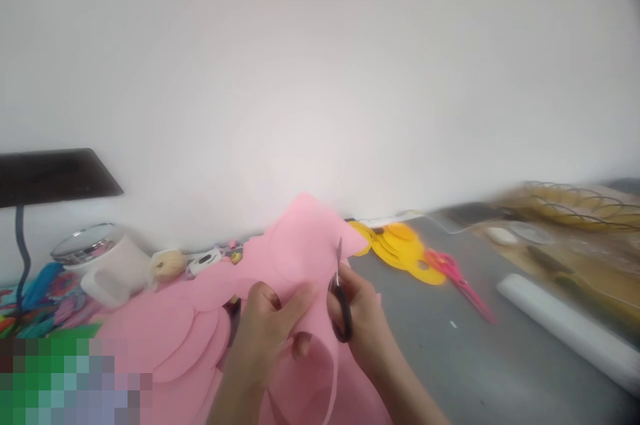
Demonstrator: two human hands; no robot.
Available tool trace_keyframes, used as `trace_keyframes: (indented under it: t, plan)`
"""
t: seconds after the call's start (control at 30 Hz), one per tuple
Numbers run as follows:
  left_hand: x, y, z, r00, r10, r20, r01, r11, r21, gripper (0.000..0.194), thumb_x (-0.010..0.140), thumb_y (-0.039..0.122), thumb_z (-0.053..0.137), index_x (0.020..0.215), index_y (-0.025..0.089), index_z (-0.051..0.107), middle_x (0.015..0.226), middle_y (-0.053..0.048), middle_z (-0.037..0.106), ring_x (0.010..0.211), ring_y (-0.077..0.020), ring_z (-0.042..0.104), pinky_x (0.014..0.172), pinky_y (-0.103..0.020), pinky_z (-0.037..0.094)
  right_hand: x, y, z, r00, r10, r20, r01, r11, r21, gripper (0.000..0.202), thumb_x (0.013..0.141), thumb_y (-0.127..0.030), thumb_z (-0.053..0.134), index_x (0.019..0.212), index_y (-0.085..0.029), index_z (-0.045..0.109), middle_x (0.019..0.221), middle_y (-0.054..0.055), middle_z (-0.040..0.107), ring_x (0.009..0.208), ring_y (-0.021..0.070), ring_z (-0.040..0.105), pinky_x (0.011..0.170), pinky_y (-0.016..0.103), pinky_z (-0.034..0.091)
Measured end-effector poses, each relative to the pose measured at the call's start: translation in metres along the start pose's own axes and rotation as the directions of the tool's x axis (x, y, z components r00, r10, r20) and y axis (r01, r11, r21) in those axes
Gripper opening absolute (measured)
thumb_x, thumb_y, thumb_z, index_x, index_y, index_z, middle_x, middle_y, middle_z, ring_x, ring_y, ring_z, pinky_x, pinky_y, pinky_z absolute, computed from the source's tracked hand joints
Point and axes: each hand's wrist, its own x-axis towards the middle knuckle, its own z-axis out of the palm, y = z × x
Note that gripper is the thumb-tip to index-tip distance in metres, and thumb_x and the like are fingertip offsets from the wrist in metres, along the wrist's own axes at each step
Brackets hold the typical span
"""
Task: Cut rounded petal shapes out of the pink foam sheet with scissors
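A large pink sheet (303,245) is held up in front of me, with a faint curved outline on it. My left hand (273,322) pinches its lower part, thumb on the near side. My right hand (363,322) is closed round the black handles of a pair of scissors (343,312), whose blades point up and lie against the sheet's right part. A narrow pink strip hangs below the scissors. Several rounded pink pieces (150,325) lie overlapping at the left.
On the grey table (430,358) lie yellow cut pieces (395,245), pink scissors (463,285) and a white roll (565,332). A white mug (117,268) and coloured yarn (55,292) stand at the left, below a dark panel (55,175). A wall rises behind.
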Motion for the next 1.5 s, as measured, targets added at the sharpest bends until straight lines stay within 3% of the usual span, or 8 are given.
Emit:
trace_keyframes:
  t: [0.3, 0.47, 0.67, 0.83, 0.93, 1.13, 1.33, 1.5]
  plan:
    - [-0.001, 0.003, 0.0, 1.0, 0.006, 0.017, -0.005, 1.0, -0.015, 0.049, 0.067, 0.048, 0.076, 0.043, 0.012, 0.052, 0.042, 0.002, 0.043, 0.034, -0.0065, 0.038, 0.035, -0.022, 0.027, -0.001, -0.001, 0.001, 1.0, 0.008, 0.017, -0.009, 0.998, 0.069, 0.015, 0.067, -0.02, 0.067, 0.067, -0.019, 0.052, 0.05, -0.01, 0.04, 0.043, 0.006, 0.029, 0.04, 0.019, 0.022]
    - [-0.002, 0.003, 0.002, 1.0, -0.016, 0.002, 0.016, 0.999, -0.035, 0.048, 0.065, 0.048, 0.077, 0.046, 0.012, 0.054, 0.043, 0.002, 0.046, 0.033, -0.0074, 0.041, 0.035, -0.023, 0.027, 0.0, 0.0, 0.001, 1.0, -0.001, 0.003, 0.001, 0.998, 0.06, 0.011, 0.067, -0.016, 0.062, 0.066, -0.02, 0.051, 0.048, -0.011, 0.037, 0.042, 0.0054, 0.027, 0.04, 0.019, 0.022]
    - [-0.003, 0.002, 0.004, 0.999, 0.013, -0.03, -0.014, 1.0, -0.025, 0.048, 0.063, 0.045, 0.079, 0.041, 0.013, 0.049, 0.038, 0.005, 0.037, 0.03, -0.007, 0.038, 0.036, -0.022, 0.022, 0.002, 0.002, 0.0, 1.0, -0.003, 0.021, 0.002, 0.999, 0.052, 0.011, 0.066, -0.017, 0.063, 0.068, -0.019, 0.052, 0.052, -0.008, 0.042, 0.046, 0.0068, 0.032, 0.041, 0.019, 0.025]
    - [-0.002, 0.003, 0.001, 1.0, 0.026, -0.013, -0.026, 1.0, -0.008, 0.048, 0.065, 0.048, 0.076, 0.041, 0.013, 0.052, 0.039, 0.002, 0.044, 0.032, -0.0072, 0.038, 0.035, -0.024, 0.025, 0.001, 0.001, 0.0, 1.0, 0.009, 0.004, -0.009, 0.996, 0.084, 0.018, 0.065, -0.017, 0.066, 0.061, -0.019, 0.049, 0.049, -0.01, 0.036, 0.045, 0.0057, 0.026, 0.041, 0.019, 0.022]
    - [0.0, 0.001, -0.001, 0.999, 0.029, -0.034, -0.029, 1.0, -0.003, 0.046, 0.064, 0.049, 0.076, 0.046, 0.013, 0.056, 0.041, 0.001, 0.046, 0.033, -0.008, 0.04, 0.035, -0.024, 0.027, 0.0, 0.0, 0.002, 1.0, 0.007, -0.007, -0.006, 0.995, 0.099, 0.016, 0.066, -0.02, 0.068, 0.063, -0.019, 0.052, 0.051, -0.008, 0.041, 0.047, 0.007, 0.03, 0.043, 0.019, 0.024]
    - [0.001, 0.0, -0.003, 1.0, 0.026, -0.004, -0.025, 1.0, 0.01, 0.046, 0.065, 0.05, 0.076, 0.048, 0.013, 0.055, 0.04, 0.004, 0.039, 0.035, -0.0082, 0.039, 0.037, -0.025, 0.027, 0.001, 0.002, 0.001, 1.0, 0.003, -0.016, -0.001, 0.998, 0.067, 0.016, 0.066, -0.022, 0.068, 0.062, -0.019, 0.053, 0.051, -0.007, 0.041, 0.05, 0.0084, 0.031, 0.046, 0.021, 0.025]
    - [-0.002, 0.001, -0.009, 0.999, -0.014, -0.037, 0.017, 0.998, 0.062, 0.051, 0.065, 0.048, 0.077, 0.043, 0.017, 0.043, 0.042, 0.008, 0.032, 0.037, -0.0064, 0.034, 0.039, -0.025, 0.027, 0.002, -0.001, -0.003, 1.0, -0.001, -0.001, 0.001, 1.0, -0.017, 0.022, 0.066, -0.022, 0.07, 0.062, -0.019, 0.049, 0.053, -0.008, 0.04, 0.05, 0.0076, 0.028, 0.046, 0.021, 0.02]
    - [-0.004, 0.004, -0.01, 0.999, 0.021, -0.031, -0.018, 0.995, 0.101, 0.051, 0.066, 0.047, 0.076, 0.043, 0.017, 0.042, 0.04, 0.007, 0.032, 0.036, -0.0063, 0.033, 0.039, -0.024, 0.022, 0.002, -0.005, -0.003, 1.0, 0.023, 0.006, -0.023, 0.999, -0.034, 0.022, 0.065, -0.024, 0.072, 0.064, -0.018, 0.051, 0.054, -0.007, 0.043, 0.053, 0.0096, 0.034, 0.049, 0.022, 0.025]
